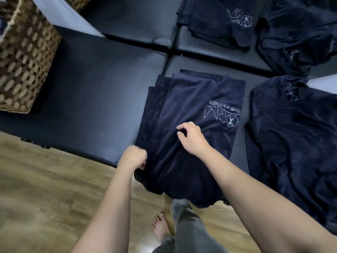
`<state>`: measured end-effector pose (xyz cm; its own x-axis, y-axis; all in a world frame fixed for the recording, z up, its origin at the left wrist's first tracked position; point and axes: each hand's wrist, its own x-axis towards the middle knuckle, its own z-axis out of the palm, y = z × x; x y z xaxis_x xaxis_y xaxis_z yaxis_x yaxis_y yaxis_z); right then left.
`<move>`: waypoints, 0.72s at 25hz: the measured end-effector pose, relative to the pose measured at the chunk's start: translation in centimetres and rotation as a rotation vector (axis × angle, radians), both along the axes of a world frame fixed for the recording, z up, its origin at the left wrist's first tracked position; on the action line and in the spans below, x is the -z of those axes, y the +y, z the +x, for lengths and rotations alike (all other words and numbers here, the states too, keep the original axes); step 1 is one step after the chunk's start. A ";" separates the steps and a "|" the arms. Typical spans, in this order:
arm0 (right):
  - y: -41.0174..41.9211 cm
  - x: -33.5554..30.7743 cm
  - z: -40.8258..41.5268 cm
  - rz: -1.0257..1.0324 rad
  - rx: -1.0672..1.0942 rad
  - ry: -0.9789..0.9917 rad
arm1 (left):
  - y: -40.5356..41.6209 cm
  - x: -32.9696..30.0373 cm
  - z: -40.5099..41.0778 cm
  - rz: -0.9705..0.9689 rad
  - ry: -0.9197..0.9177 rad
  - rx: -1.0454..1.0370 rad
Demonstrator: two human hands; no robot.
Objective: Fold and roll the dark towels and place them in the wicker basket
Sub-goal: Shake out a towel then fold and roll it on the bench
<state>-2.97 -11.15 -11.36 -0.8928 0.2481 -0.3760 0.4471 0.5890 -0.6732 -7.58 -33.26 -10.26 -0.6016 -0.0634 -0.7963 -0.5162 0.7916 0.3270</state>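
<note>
A dark navy towel with a white logo lies folded lengthwise on the black padded bench, its near end hanging over the front edge. My left hand is closed on the towel's near left edge. My right hand rests on the towel's middle, fingers curled and pinching the cloth. The wicker basket stands on the bench at the far left, well away from both hands.
More dark towels lie loose at the right and at the back right. Seams split the bench into padded sections. Wooden floor lies in front, with my grey trouser leg and bare foot below the towel.
</note>
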 end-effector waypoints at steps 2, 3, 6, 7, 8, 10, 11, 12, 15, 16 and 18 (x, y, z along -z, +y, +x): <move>1.1 -0.1 -1.5 0.048 0.010 0.006 | 3.3 -0.5 -2.4 0.030 0.258 0.028; 1.7 -0.2 -2.4 0.064 0.022 0.011 | 5.2 -0.5 -3.4 0.081 0.296 0.065; 3.5 -0.4 -4.8 0.105 0.045 0.016 | 10.7 0.0 -6.3 0.302 0.294 0.030; 4.2 -0.5 -5.4 0.112 0.052 0.015 | 12.1 0.2 -7.4 0.348 0.317 -0.036; 5.0 -0.4 -6.0 0.122 0.057 0.015 | 13.4 0.3 -8.9 0.375 0.354 -0.089; 6.7 -0.1 -6.9 0.137 0.064 0.008 | 15.7 0.7 -11.8 0.400 0.381 -0.125; 7.5 0.2 -7.2 0.137 0.067 0.005 | 16.6 1.0 -13.2 0.400 0.354 -0.117; 8.2 0.5 -7.6 0.131 0.067 0.004 | 17.7 1.2 -14.5 0.396 0.315 -0.099; 9.2 0.9 -8.6 0.107 0.068 0.022 | 19.2 2.1 -17.0 0.329 0.286 0.027; 9.5 0.9 -9.1 0.108 0.075 0.045 | 19.2 2.3 -17.7 0.337 0.331 -0.021; 10.4 0.7 -10.0 0.123 0.096 0.080 | 18.2 2.0 -18.9 0.389 0.488 -0.299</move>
